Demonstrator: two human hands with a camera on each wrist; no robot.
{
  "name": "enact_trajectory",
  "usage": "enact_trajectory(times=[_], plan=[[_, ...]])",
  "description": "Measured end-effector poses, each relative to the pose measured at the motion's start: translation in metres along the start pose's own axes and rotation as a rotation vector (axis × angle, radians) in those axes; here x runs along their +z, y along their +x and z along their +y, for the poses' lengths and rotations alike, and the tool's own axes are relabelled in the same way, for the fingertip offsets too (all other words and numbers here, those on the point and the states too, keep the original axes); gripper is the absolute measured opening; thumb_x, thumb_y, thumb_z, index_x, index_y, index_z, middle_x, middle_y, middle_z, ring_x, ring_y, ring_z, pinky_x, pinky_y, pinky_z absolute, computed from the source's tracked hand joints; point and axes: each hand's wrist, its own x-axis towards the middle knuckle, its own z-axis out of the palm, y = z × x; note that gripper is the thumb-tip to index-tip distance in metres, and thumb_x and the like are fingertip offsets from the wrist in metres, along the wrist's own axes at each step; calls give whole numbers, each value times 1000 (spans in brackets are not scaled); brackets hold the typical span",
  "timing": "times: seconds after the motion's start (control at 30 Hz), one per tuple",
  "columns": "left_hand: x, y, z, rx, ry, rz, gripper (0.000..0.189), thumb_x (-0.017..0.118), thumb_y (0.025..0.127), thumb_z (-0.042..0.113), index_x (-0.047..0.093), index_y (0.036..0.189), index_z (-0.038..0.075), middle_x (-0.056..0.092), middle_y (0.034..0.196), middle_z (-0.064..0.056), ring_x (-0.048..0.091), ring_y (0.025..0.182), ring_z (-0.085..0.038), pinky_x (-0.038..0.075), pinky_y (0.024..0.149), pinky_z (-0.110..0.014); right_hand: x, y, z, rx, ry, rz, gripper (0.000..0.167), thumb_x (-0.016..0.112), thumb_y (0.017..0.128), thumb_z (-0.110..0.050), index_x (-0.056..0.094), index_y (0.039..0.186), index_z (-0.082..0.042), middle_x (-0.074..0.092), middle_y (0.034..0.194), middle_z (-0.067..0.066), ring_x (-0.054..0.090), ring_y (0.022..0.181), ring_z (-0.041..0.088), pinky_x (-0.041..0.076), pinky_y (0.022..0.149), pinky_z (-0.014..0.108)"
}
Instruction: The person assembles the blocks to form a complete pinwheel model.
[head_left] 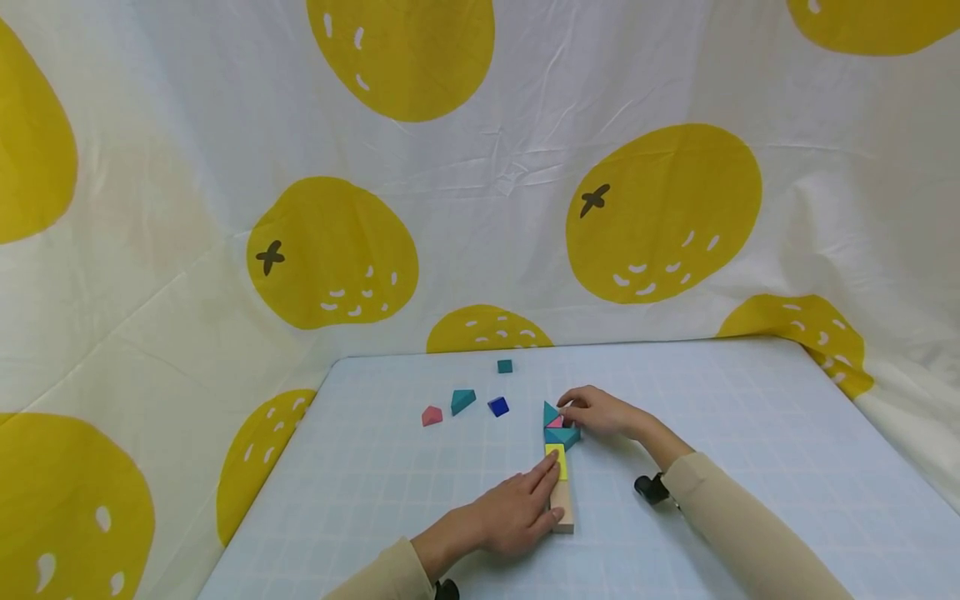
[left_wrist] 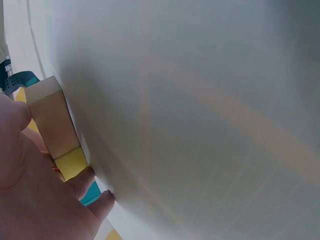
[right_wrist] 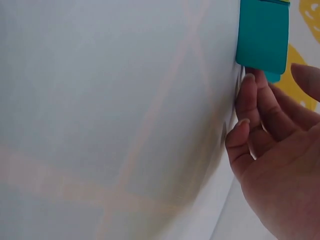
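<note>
My left hand [head_left: 517, 510] lies over a row of blocks with its fingers extended. Its fingertips rest on the yellow block [head_left: 562, 467], and the thumb touches the plain wooden block [head_left: 561, 500] at the near end. My right hand [head_left: 603, 411] is at the row's far end, fingertips beside a teal triangle [head_left: 551, 412] and a small pink triangle [head_left: 555, 422]. In the right wrist view, its thumb [right_wrist: 305, 80] stands apart from the fingers, which reach behind a larger teal block [right_wrist: 262, 37]. That teal block partly hides the fingertips.
Left of the row lie a blue block [head_left: 498, 407], a teal triangular block [head_left: 462, 401] and a pink block [head_left: 432, 416]. Farther back sits a small dark green block [head_left: 505, 366]. A fruit-print curtain [head_left: 510, 250] rises behind the pale checked tabletop [head_left: 360, 483].
</note>
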Motion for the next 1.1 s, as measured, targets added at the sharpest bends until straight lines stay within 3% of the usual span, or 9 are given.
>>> enact_trajectory(times=[0.37, 0.83, 1.1], plan=[[0, 0, 1, -5, -8, -6, 74, 26, 107, 60, 16, 165, 15, 2, 173, 5, 16, 156, -11, 31, 121, -40, 1, 3, -1, 11, 21, -24, 36, 58, 105, -24, 62, 132, 0, 70, 100, 3, 60, 92, 19, 54, 90, 39], [1, 1, -1, -10, -14, -8, 75, 22, 107, 61, 13, 165, 15, -1, 173, 5, 13, 156, -10, 28, 122, -41, 7, 14, -6, 30, -38, 23, 37, 61, 104, -30, 62, 135, -11, 64, 112, 7, 57, 97, 22, 54, 86, 39], [-6, 1, 1, -32, -39, -8, 76, 34, 105, 62, 21, 165, 16, 8, 172, 5, 21, 155, -12, 36, 118, -38, 4, 11, -12, 17, -86, 54, 40, 61, 103, -29, 59, 136, -8, 64, 115, 9, 57, 99, 23, 54, 86, 41]])
